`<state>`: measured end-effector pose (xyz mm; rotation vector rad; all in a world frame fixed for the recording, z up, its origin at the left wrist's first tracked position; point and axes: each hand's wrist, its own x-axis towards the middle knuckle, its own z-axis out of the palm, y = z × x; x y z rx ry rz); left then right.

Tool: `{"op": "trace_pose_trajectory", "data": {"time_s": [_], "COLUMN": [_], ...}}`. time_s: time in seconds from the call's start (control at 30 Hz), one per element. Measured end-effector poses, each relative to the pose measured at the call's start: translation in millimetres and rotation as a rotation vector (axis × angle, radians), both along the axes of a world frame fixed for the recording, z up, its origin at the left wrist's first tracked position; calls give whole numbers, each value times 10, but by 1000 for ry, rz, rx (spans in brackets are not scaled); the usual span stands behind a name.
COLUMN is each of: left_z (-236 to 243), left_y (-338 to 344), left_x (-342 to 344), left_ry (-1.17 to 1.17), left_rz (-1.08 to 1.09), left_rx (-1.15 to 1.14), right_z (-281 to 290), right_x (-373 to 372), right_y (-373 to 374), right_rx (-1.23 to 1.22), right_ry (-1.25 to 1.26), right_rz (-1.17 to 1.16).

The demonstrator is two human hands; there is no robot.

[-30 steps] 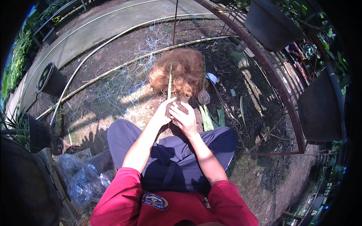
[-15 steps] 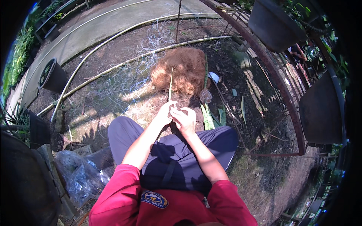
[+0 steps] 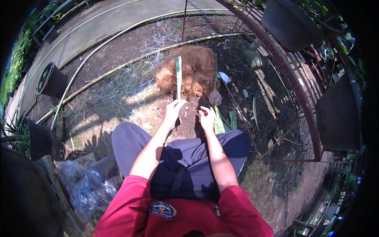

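Note:
My left hand [image 3: 173, 110] is closed on the lower end of a long, pale-edged green leaf [image 3: 179, 77], which looks like a snake plant leaf. Its broad end points away from me, over a heap of brown coconut-like fibre [image 3: 199, 65]. To the right, my right hand [image 3: 207, 119] is apart from that leaf; its fingers are slightly bent and spread, with nothing seen in them. Just beyond it lies a round, string-wrapped ball [image 3: 215, 98]. More cut leaves [image 3: 218, 123] lie on the soil right beside this hand.
Tangled pale string [image 3: 138, 85] spreads over the ground at left, near long bamboo poles [image 3: 106, 75]. A white cap-like object [image 3: 224, 77] sits right of the fibre. Dark pots [image 3: 53, 81] and a rusty metal frame [image 3: 302, 93] stand at the sides. Clear plastic bags [image 3: 83, 185] lie lower left.
My hands, close together before, are now apart: the right has moved right, away from the leaf. The leaf, earlier seen edge-on, now shows its flat side in my left hand.

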<state>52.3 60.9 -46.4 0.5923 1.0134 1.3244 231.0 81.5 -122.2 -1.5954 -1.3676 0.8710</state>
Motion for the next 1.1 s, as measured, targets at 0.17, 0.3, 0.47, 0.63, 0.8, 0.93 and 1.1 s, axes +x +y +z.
{"op": "trace_pose_trajectory", "data": {"time_s": [0.17,0.3,0.47,0.63,0.8,0.93,1.1], "left_z": [-226,-184,70,208,89,-62,-91], "left_y": [-162,-115,-37,95,123,77,70], "left_x": [95,283,-96,-266,-283,-325,-295], "left_ry": [-82,45,-92,11,5,-100,-236], "left_rz": [-223,-120,-37,132,231,298,203], "left_rx": [82,192,106,20,22,-7,-62], "right_z": [-13,-536,-158,-72,-240,-194,-331], "right_x": [-318,-267,-408,-384,-619,-623,-499], "right_y": [-5,51,-40,-40,-142,-177,-253], "right_rx": [96,183,32,185,225,186,607], "right_ry": [-251,-140,-662,-710,-930,-953,-966], "right_rz": [270,439,488,555,731,659,519]}}
